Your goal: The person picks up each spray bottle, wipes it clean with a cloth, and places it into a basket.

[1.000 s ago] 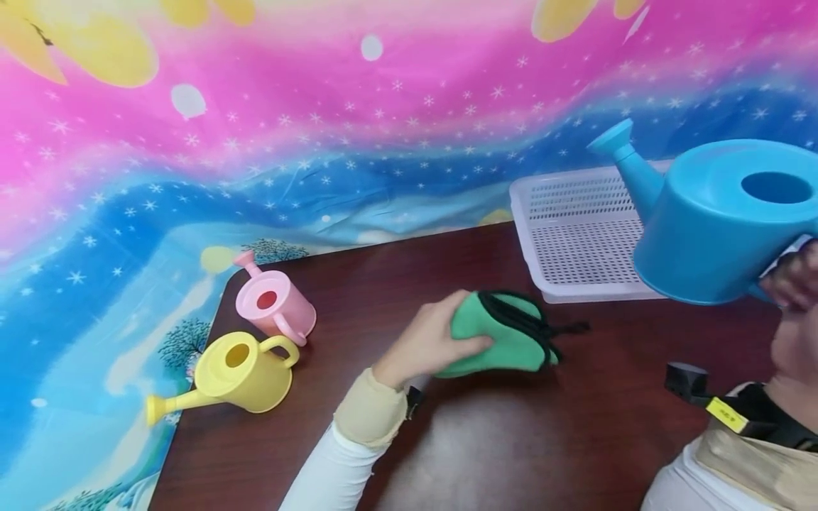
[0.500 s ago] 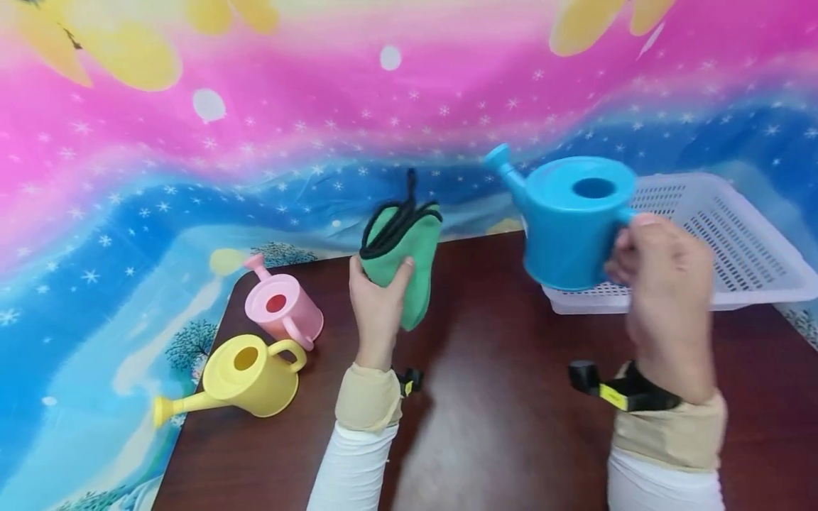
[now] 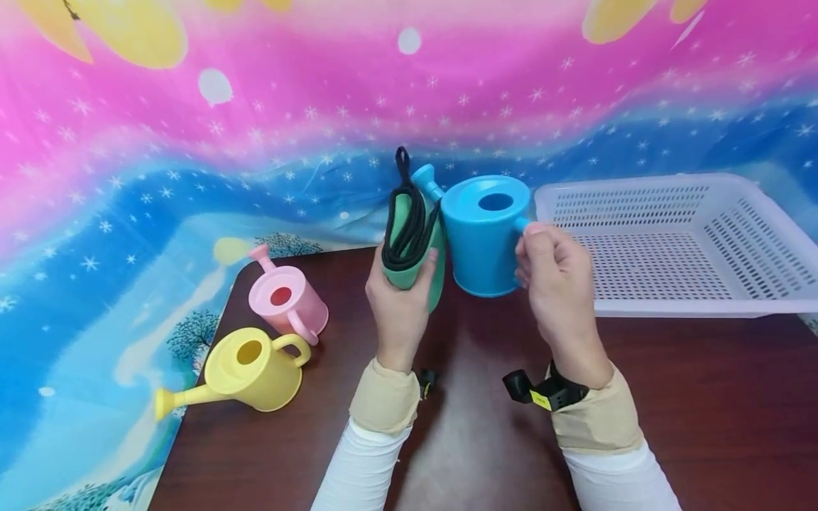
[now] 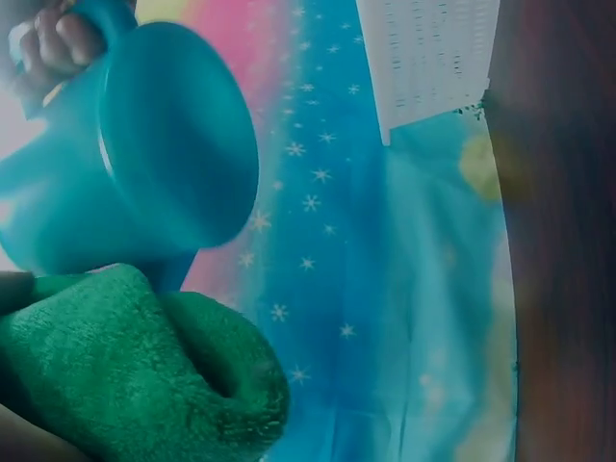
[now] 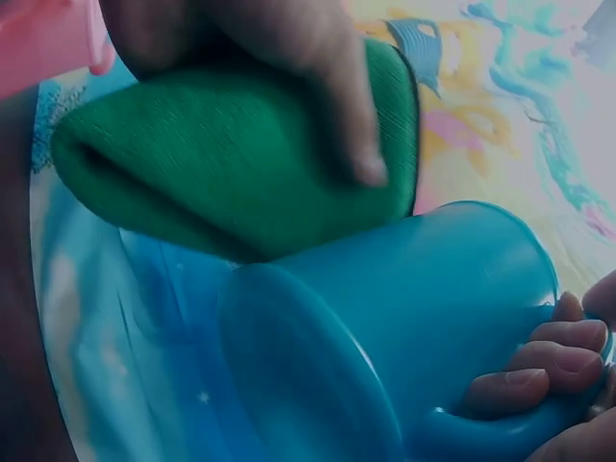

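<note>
My left hand [image 3: 399, 316] grips a folded green cloth [image 3: 402, 278] with black edging and a black hanging loop standing up at its top. By its handle, my right hand [image 3: 562, 284] holds a blue watering can [image 3: 482, 255] up over the table, spout toward the left. The cloth is right at the can's spout side. In the left wrist view, the can's round base [image 4: 183, 135] shows just above the fuzzy cloth [image 4: 96, 375]. From the right wrist, the cloth [image 5: 212, 164] overlaps the can's side [image 5: 433, 279], and curled fingers [image 5: 553, 366] wrap the handle.
On the left of the dark wooden table [image 3: 473, 426] stand a pink watering can [image 3: 309, 301] and a yellow watering can [image 3: 268, 372]. A white perforated basket [image 3: 664, 309] sits at the back right. Behind hangs a colourful cloth backdrop [image 3: 307, 113].
My right hand has brought the blue watering can leftward from the far right. The left hand has raised the green cloth and turned it upright, and the two now meet near the middle.
</note>
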Available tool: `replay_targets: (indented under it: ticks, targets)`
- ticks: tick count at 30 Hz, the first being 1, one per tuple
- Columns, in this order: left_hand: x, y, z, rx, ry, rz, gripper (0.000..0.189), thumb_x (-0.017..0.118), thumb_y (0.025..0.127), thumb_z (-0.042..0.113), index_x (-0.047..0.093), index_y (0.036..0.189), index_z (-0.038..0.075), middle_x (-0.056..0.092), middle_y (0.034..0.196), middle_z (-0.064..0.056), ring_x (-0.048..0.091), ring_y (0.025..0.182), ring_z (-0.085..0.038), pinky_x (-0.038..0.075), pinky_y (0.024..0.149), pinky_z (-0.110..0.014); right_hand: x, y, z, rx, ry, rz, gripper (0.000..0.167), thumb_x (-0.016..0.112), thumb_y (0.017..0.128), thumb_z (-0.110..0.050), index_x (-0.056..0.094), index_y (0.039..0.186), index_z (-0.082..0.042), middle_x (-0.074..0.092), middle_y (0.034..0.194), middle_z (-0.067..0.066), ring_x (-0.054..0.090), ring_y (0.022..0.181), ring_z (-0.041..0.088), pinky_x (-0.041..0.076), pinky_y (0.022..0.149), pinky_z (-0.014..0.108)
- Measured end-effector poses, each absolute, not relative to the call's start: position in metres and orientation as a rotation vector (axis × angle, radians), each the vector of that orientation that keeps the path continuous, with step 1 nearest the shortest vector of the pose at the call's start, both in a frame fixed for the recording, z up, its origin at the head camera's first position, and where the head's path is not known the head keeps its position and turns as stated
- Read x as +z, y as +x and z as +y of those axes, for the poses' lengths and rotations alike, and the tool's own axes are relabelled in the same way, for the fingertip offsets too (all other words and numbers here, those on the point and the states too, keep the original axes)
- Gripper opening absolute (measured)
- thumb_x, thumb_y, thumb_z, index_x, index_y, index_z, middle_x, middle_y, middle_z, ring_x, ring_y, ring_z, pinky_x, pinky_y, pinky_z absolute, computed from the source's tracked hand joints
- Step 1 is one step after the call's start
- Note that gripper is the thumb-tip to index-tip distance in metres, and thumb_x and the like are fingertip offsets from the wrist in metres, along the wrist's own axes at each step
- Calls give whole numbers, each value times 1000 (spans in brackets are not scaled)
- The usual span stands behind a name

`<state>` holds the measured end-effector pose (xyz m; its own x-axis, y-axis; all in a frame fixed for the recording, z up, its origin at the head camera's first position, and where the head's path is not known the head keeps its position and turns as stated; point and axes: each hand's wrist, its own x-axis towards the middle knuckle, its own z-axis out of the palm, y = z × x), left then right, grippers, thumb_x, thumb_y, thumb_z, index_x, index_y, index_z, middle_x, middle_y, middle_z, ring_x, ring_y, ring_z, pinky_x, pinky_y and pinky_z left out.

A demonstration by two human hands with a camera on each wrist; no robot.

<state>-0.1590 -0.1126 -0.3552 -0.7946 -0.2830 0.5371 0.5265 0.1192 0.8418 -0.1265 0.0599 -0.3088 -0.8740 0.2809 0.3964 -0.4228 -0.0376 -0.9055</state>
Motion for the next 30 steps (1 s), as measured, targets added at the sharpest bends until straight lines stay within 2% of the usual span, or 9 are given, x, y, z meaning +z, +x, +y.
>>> replay_targets:
  ticks: [6,10,16,23,30]
  targets:
    - [-353,-157,-113,-1689,-339,-1827,47,80,93,12,65,138,7,74,132,-8,70,124,-20,54,113,-42,-311,-124,50,1911,219,-1837,40,47,112,-20,53,83,8,37,60,-2,37,57,19,35,54,27]
    - [-352,-156,-116,-1628,-374,-1870,44,78,95,11,65,136,6,74,129,-9,69,121,-21,54,113,-42,-312,-123,47,1880,241,-1862,42,46,113,-20,52,82,8,37,59,-2,38,57,19,35,54,28]
    - [-351,-155,-121,-1647,-448,-1878,52,76,93,3,58,141,4,70,139,-12,67,128,-24,52,116,-42,-312,-123,45,1889,287,-1852,42,45,113,-20,51,82,8,37,60,-2,39,57,20,36,54,28]
    - [-354,-155,-117,-1493,-562,-1940,46,76,91,0,64,135,0,73,128,-15,71,116,-27,55,112,-39,-310,-125,53,1934,283,-1742,40,49,111,-18,51,78,6,38,61,-2,38,58,19,36,56,28]
    - [-356,-152,-112,-1393,-679,-1985,62,78,89,-4,57,147,0,64,147,-15,65,134,-26,47,119,-35,-311,-128,60,2016,300,-1609,35,51,110,-16,55,77,-3,37,61,-2,36,58,19,36,57,28]
